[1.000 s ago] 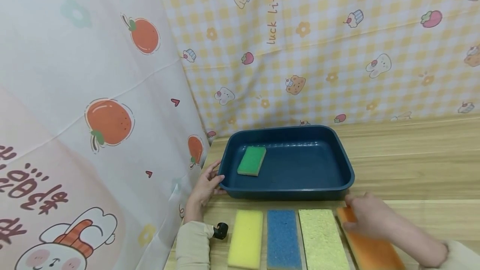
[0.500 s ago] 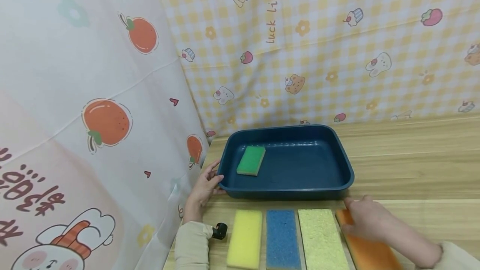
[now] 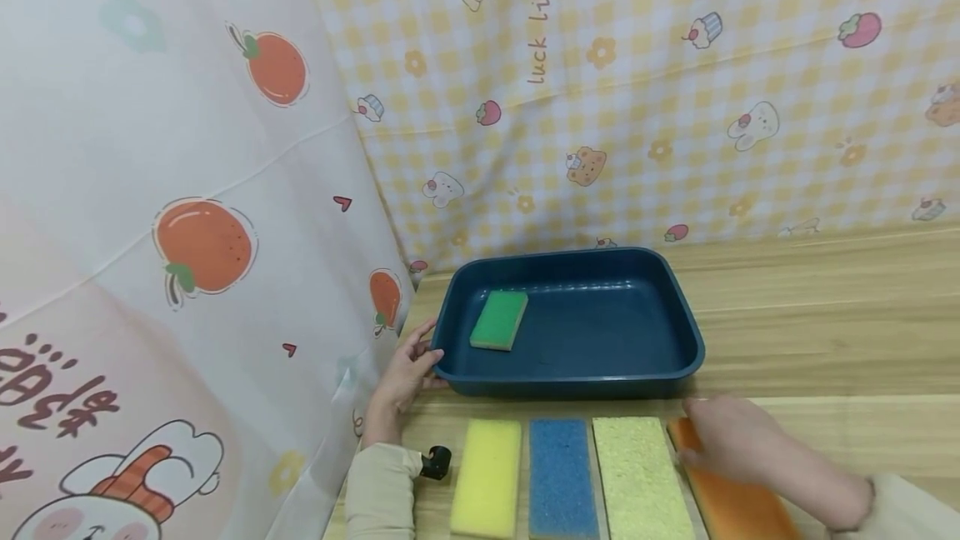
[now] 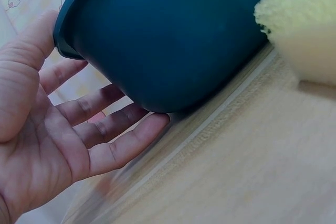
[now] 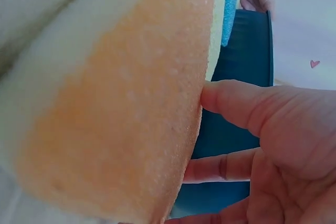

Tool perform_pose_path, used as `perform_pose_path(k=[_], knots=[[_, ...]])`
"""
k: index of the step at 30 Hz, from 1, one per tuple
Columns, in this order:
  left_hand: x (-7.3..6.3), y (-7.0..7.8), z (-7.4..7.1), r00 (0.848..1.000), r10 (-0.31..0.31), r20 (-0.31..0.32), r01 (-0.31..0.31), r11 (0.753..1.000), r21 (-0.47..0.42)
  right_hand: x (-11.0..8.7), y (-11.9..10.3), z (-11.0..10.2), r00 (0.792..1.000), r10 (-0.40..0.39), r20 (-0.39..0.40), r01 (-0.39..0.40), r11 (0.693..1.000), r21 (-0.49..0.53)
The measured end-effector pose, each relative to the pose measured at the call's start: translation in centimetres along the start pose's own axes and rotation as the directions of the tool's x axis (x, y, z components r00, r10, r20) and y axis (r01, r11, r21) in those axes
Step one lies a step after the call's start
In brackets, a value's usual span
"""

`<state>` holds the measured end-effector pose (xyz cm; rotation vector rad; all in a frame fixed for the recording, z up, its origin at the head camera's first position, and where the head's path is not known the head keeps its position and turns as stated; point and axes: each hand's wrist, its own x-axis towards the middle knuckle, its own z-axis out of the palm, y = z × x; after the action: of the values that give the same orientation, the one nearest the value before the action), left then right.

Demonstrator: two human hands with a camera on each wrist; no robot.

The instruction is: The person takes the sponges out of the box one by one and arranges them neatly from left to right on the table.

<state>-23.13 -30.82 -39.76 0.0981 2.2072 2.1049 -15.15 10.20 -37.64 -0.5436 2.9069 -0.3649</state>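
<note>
A dark blue rectangular baking pan (image 3: 577, 332) lies at the back of the table, with a green sponge (image 3: 498, 321) inside on the left. My left hand (image 3: 407, 369) touches the pan's front left corner, thumb at the rim and spread fingers against the outer wall, as the left wrist view shows. In the row in front, my right hand (image 3: 731, 440) holds the far end of an orange sponge (image 3: 750, 507), thumb on its left edge; part of the sponge is hidden under the hand. The right wrist view shows thumb and fingers along the sponge's edge.
Left of the orange sponge lie a pale yellow-green sponge (image 3: 641, 477), a blue sponge (image 3: 561, 477) and a yellow sponge (image 3: 487, 477), side by side. A printed cloth (image 3: 637, 90) hangs behind the wooden table (image 3: 840, 315), another (image 3: 300, 232) at the left.
The whole head view has slipped slightly to the left. Both hands keep nearly the same places, the left at the pan's corner and the right on the orange sponge.
</note>
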Motion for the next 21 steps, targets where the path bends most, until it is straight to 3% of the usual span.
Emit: perform_pose_path(k=[7, 21], knots=[[-0.2, 0.3, 0.0, 1.000, -0.001, 0.021, 0.001, 1.000, 0.003, 0.0, -0.6, -0.7, 1.000, -0.020, -0.005, 0.020, 1.000, 0.008], [-0.1, 0.1, -0.1, 1.000, 0.011, 0.005, -0.011, 1.000, -0.007, 0.8, -1.1, -1.3, 0.997, -0.034, 0.065, 0.034, 0.999, 0.005]])
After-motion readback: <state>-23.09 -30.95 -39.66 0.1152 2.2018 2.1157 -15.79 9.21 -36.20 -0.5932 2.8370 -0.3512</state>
